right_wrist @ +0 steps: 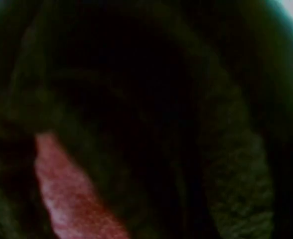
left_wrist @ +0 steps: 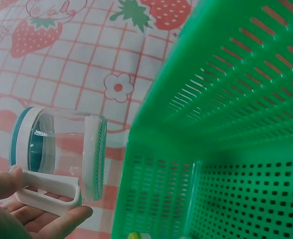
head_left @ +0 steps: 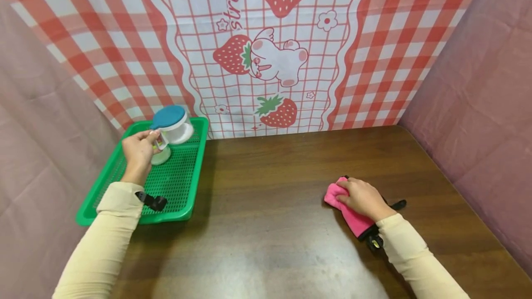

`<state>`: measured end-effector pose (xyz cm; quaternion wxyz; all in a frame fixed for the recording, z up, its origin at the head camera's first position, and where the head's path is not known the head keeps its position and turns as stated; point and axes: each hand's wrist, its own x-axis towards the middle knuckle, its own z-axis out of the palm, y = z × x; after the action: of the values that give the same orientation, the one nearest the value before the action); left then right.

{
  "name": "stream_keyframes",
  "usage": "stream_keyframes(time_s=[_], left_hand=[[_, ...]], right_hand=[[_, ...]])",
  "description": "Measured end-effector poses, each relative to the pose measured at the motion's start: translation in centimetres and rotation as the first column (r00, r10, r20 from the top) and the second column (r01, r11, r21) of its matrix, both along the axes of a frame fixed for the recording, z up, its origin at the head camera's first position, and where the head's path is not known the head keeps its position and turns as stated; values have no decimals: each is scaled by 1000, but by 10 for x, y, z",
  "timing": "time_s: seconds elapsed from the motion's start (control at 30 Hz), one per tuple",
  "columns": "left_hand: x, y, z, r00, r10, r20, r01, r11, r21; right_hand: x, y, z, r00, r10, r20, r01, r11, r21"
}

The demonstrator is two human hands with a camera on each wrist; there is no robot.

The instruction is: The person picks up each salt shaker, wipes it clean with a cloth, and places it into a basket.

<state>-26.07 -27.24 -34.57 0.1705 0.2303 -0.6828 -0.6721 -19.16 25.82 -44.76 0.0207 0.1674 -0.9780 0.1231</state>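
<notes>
My left hand point(head_left: 139, 151) grips the white handle point(left_wrist: 54, 183) of a clear seasoning jar point(head_left: 179, 132) with a blue lid point(head_left: 169, 116). The jar hangs at the far end of a green perforated basket point(head_left: 176, 183); in the left wrist view it appears sideways beside the basket wall. Below the held jar, another small clear container point(head_left: 161, 157) stands in the basket, partly hidden by the hand. On the right of the table, my right hand point(head_left: 365, 197) grips a pink cloth point(head_left: 352, 219) with black edging, bunched at the fingertips. Dark folds fill most of the right wrist view.
The brown wooden table point(head_left: 257, 197) carries the basket at its left. Behind it hangs a red and white strawberry-print cloth point(head_left: 199, 68). Pink curtains point(head_left: 478, 105) close off both sides. A black strap end point(head_left: 399, 204) lies by the right wrist.
</notes>
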Motion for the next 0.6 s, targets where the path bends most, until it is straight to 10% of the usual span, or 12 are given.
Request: stream_keyframes(time_s=[0.6], left_hand=[[-10,-9,-15,993,-9,114,22,994,-111]], right_hand=[[-10,6,-1,990,-74,118,68,996,51]])
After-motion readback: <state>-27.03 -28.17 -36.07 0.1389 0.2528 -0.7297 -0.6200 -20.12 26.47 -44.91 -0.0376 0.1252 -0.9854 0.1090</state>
